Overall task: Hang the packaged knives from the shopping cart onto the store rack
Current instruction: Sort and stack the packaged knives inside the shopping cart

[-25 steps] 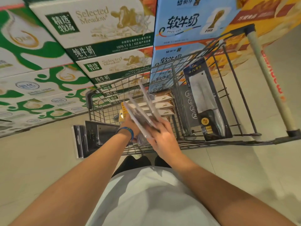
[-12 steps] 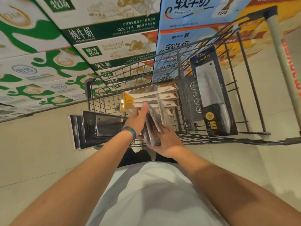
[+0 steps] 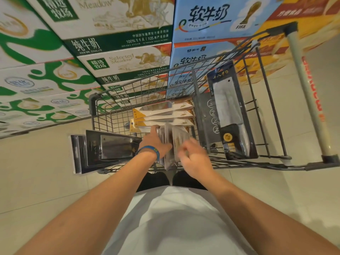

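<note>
Stacked milk cases fill the far side: green-and-white cases (image 3: 36,80) on the left, "Selected Meadow" cases (image 3: 119,61) in the middle, blue cases (image 3: 211,21) with a trophy print on the right; pale floor tiles (image 3: 46,181) run beneath them. A grey wire shopping cart (image 3: 139,83) stands in front of the person, its pale handle bar (image 3: 305,89) off to the right. The person's white shirt (image 3: 174,218) fills the bottom of the view, with dark shoes (image 3: 152,181) showing just under the cart's near edge.

The packaged knives are all at the cart. A tall black cleaver pack (image 3: 228,107) stands upright in the right-hand section, leaning on the wire; flat black knife packs (image 3: 110,148) lie at the near left corner and jut out past the wire side, though how they are borne cannot be told; a stack of yellow-and-white knife packs (image 3: 165,115) lies flat in the basket; a bunch of clear knife packs (image 3: 171,137) stands on edge between the two hands, just in front of that stack.

The left hand (image 3: 156,140) lies flat against the left face of the clear bunch, fingers straight and together, the tips reaching the yellow-and-white stack; a blue wristband (image 3: 149,150) circles that wrist. The right hand (image 3: 193,153) is at the bunch's near right edge and is blurred; its fingers look curled, but whether they pinch the packs cannot be told.
</note>
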`<state>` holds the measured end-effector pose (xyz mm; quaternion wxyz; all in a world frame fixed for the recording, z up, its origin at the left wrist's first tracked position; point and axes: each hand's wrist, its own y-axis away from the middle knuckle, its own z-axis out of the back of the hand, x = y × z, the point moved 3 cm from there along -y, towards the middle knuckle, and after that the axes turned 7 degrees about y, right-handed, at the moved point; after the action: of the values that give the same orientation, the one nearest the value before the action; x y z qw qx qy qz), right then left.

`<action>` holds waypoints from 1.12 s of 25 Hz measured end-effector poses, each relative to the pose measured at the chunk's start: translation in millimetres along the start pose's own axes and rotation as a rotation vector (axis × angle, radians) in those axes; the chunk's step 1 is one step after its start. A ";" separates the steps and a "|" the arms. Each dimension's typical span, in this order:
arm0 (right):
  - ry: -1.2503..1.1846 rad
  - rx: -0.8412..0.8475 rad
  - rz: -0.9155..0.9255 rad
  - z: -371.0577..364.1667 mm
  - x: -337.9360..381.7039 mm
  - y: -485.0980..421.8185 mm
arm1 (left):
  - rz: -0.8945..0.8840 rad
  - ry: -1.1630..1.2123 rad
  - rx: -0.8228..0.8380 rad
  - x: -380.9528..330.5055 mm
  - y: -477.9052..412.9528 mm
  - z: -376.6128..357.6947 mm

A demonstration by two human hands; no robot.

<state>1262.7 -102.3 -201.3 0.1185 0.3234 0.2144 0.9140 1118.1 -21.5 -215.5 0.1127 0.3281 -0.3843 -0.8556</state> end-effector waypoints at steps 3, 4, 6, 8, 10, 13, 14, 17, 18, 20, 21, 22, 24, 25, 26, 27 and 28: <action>-0.158 -0.081 -0.149 2.2 25.4 -35.5 | -0.059 -0.050 0.014 0.5 13.3 -19.9; -0.206 0.029 -0.198 0.8 29.9 -48.6 | -0.077 -0.074 0.029 -0.8 16.4 -26.9; -0.244 0.189 -0.247 3.4 28.5 -67.1 | -0.108 -0.130 0.072 -5.0 16.6 -35.8; -0.094 0.177 -0.224 11.9 20.5 -75.2 | -0.118 -0.134 0.102 -8.6 11.2 -36.6; 0.020 0.100 -0.184 14.3 17.7 -69.1 | -0.103 -0.089 0.100 -10.1 7.0 -36.4; -0.007 0.127 -0.262 9.1 14.0 -50.7 | -0.040 -0.047 -0.007 -11.4 6.2 -41.3; -0.041 0.167 -0.313 7.7 14.3 -45.9 | -0.033 -0.055 -0.041 -12.1 5.9 -42.5; -0.166 0.246 -0.385 8.9 30.3 -36.8 | -0.093 -0.176 -0.039 -14.6 0.4 -46.9; -0.176 0.254 -0.353 10.9 38.7 -31.9 | -0.110 -0.204 -0.035 -15.2 -1.1 -46.7; -0.079 0.172 -0.163 23.9 55.3 -20.6 | -0.106 -0.274 -0.044 -13.8 -5.7 -45.4; -0.033 0.066 -0.054 37.7 61.0 -15.1 | -0.098 -0.290 -0.060 -13.7 -7.3 -44.3; -0.025 -0.067 0.031 55.5 63.1 -11.3 | -0.089 -0.262 -0.075 -13.4 -7.8 -43.4; -0.078 -0.313 0.097 94.3 53.8 -15.3 | -0.051 -0.112 -0.091 -11.3 -6.1 -43.8; -0.090 -0.387 0.067 112.8 39.5 -24.2 | -0.035 -0.064 -0.093 -11.4 -5.1 -43.8; -0.075 -0.408 -0.001 128.5 19.3 -35.7 | -0.025 -0.051 -0.088 -11.5 -3.7 -43.7; -0.019 -0.385 -0.096 140.9 -5.1 -48.3 | -0.019 -0.059 -0.082 -10.3 -3.5 -44.3; 0.083 -0.316 -0.207 149.3 -32.5 -59.4 | -0.024 -0.070 -0.076 -9.9 -2.8 -43.9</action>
<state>1388.0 -14.5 -142.4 0.2523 0.2392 0.1049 0.9317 1154.3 -40.9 -234.3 0.1013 0.2980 -0.3513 -0.8818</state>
